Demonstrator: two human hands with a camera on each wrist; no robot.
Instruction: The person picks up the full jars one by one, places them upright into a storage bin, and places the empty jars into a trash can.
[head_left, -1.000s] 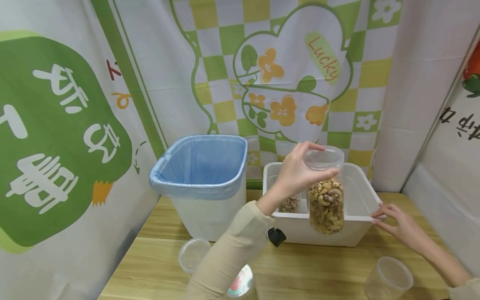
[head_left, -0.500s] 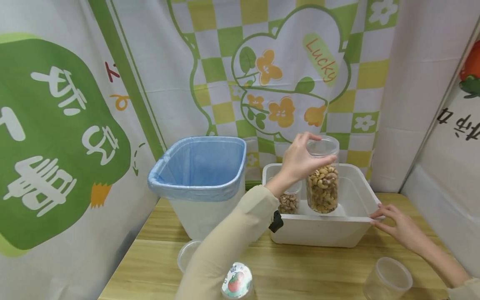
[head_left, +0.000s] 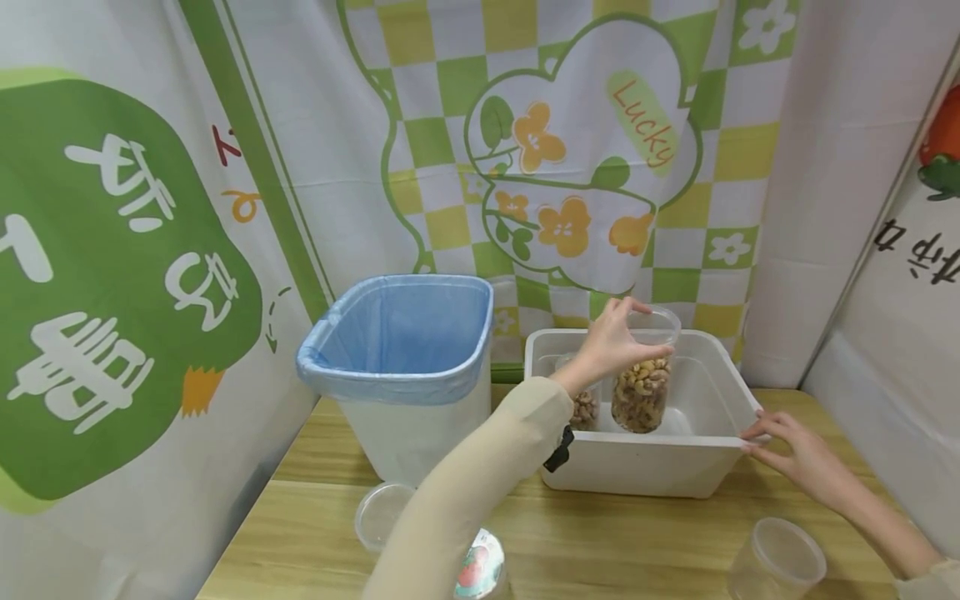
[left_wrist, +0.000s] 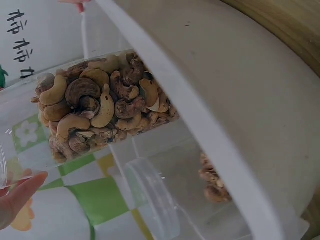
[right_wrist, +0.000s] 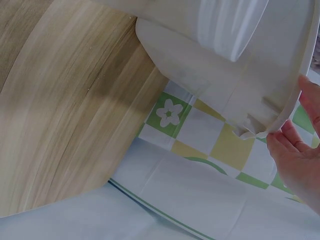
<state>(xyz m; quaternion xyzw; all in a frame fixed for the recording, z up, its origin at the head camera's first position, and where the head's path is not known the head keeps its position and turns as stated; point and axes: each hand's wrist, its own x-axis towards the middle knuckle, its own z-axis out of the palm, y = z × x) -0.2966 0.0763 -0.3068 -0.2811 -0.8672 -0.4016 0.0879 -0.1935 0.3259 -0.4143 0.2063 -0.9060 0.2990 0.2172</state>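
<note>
My left hand (head_left: 611, 346) grips a clear plastic jar (head_left: 641, 396) of cashew nuts near its lidded top. That jar hangs upright inside the white plastic tub (head_left: 630, 467), its lower end partly behind the front rim. Close beside it, at the tub's left, stands a second clear jar (head_left: 586, 410) with nuts, partly hidden by the left forearm. In the left wrist view the cashews (left_wrist: 100, 97) fill much of the held jar. My right hand (head_left: 802, 457) pinches the tub's rim at the front right corner; the right wrist view shows thumb and fingers at the rim (right_wrist: 295, 85).
Left of the tub stands a white bin (head_left: 420, 433) with a blue liner (head_left: 405, 387). In front are a clear round container (head_left: 384, 517), one with a tomato-printed top (head_left: 480, 567), and an empty clear jar (head_left: 780, 558) at right. Printed cloth hangs behind the wooden table (head_left: 615, 542).
My left hand has carried the cashew jar from over the tub's front rim back and down inside it. The right hand has stayed at the corner.
</note>
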